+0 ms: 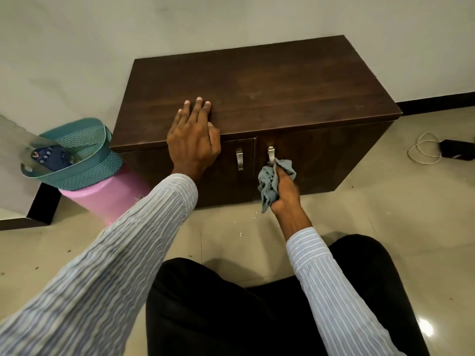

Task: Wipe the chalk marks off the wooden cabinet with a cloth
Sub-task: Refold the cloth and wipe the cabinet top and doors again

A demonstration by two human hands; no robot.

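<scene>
A low dark wooden cabinet with two doors and metal handles stands against the wall. My left hand lies flat on its top at the front edge, fingers spread, holding nothing. My right hand grips a crumpled grey-blue cloth and presses it against the right door, just beside and below that door's handle. I cannot make out any chalk marks on the top or the doors.
A teal basket with a dark patterned object inside sits on a pink stool left of the cabinet. A white cable and black adapter lie on the tiled floor at right. My dark-trousered knees fill the bottom.
</scene>
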